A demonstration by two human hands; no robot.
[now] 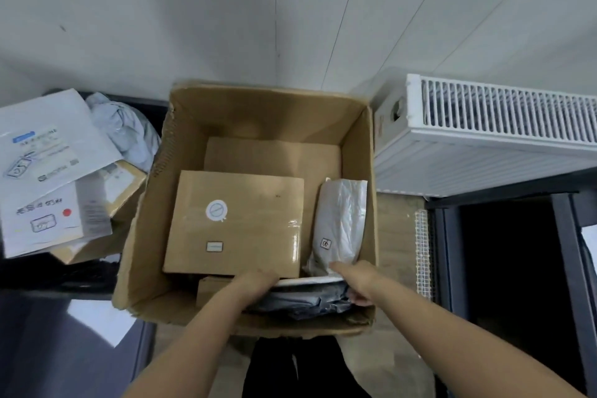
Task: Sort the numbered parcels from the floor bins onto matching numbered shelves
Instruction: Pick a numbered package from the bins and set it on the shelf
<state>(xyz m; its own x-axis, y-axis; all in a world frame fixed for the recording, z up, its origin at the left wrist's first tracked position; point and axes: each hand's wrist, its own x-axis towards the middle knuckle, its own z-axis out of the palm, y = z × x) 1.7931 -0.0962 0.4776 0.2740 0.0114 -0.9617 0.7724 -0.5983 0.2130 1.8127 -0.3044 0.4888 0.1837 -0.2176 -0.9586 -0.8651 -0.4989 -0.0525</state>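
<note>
An open cardboard bin (360, 152) stands on the floor below me. Inside lie a flat brown parcel (239, 223) with a round white sticker and a white poly bag (342, 220) with a small handwritten number label. At the bin's near side lies a grey poly parcel (310, 300) with a white edge. My left hand (255, 284) reaches in at its left end, fingers curled down out of sight by the brown parcel's near edge. My right hand (355, 283) grips its right end, thumb against the white bag.
A dark bin (97, 271) on the left holds white labelled parcels (48, 152), a brown box and a crumpled grey bag (126, 129). A white radiator (484, 139) sits on the right above a dark frame (562, 252). The wall is right behind the bin.
</note>
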